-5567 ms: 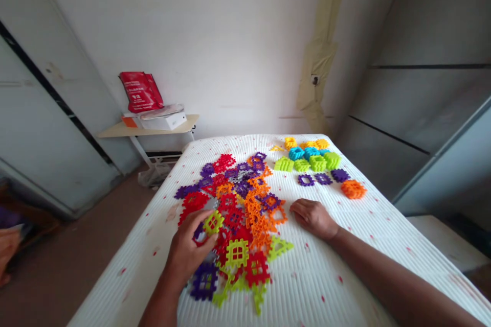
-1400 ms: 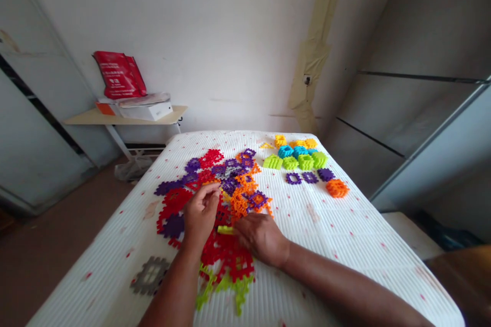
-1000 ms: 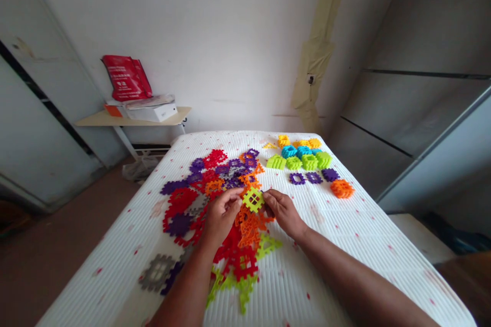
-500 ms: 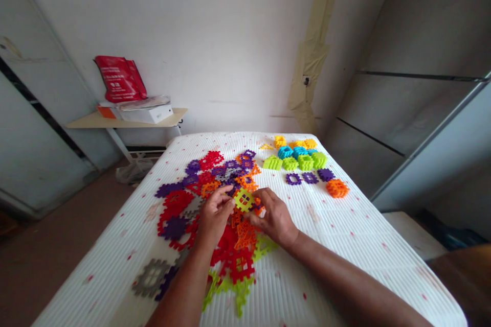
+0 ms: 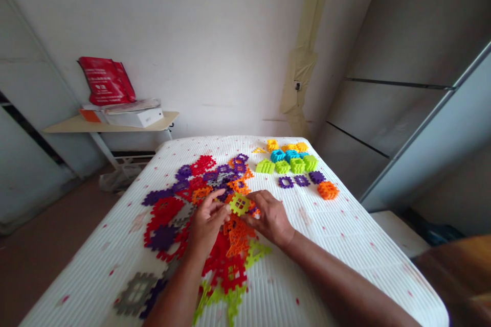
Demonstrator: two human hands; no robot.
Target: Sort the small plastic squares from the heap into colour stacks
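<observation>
- I have the left hand point(image 5: 207, 219) pinching one edge of a green window piece point(image 5: 240, 204) between thumb and fingers.
- My right hand point(image 5: 268, 217) grips the opposite edge, so the piece sits between both sets of fingertips.
- Orange pieces point(image 5: 238, 237) lie just nearside of the fingers; green stacks point(image 5: 297, 166) stand beyond the right ones.

The fingers of the left hand point(image 5: 207, 220) and the right hand point(image 5: 271, 218) hide the side edges of the lime window piece point(image 5: 240, 204), below the left fingers the forearm point(image 5: 178, 283) (itself cut off by the bottom edge) hides part of a purple piece point(image 5: 152, 299), and far beyond them, leftward, the red bag point(image 5: 105, 79) bears lettering too blurred to read.
</observation>
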